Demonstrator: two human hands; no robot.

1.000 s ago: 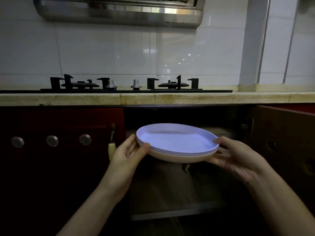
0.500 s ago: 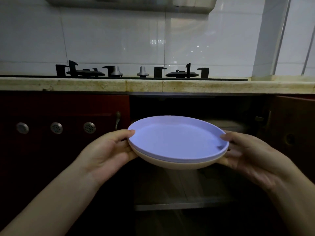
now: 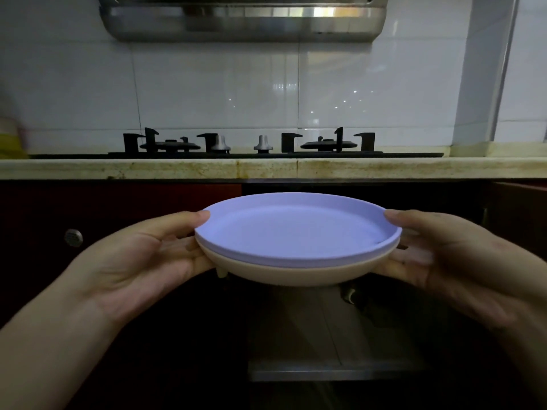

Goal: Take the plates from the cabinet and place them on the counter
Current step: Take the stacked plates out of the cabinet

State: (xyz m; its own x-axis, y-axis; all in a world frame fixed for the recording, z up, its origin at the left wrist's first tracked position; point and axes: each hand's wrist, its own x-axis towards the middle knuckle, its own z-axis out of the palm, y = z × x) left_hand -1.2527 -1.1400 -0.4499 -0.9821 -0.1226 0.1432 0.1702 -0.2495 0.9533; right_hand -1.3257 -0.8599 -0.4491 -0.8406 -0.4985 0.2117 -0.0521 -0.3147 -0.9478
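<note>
A lilac plate [image 3: 296, 229] is nested on top of a beige plate [image 3: 290, 275], and I hold the stack level in front of the open cabinet [image 3: 334, 329]. My left hand [image 3: 142, 261] grips the left rim, thumb on top and fingers beneath. My right hand [image 3: 444, 258] grips the right rim the same way. The stack hangs just below the stained stone counter edge [image 3: 266, 168], outside the cabinet. The cabinet's dark inside is mostly hidden behind the plates.
A black gas hob [image 3: 248, 146] with two burners and two knobs sits on the counter. A steel range hood [image 3: 242, 19] hangs above. The open cabinet door [image 3: 518, 214] stands at the right. Closed red doors with round vents [image 3: 73, 238] are at the left.
Both hands have drawn the plate stack out of the cabinet, toward me and upward, nearer to the counter edge. The grip on both rims is unchanged.
</note>
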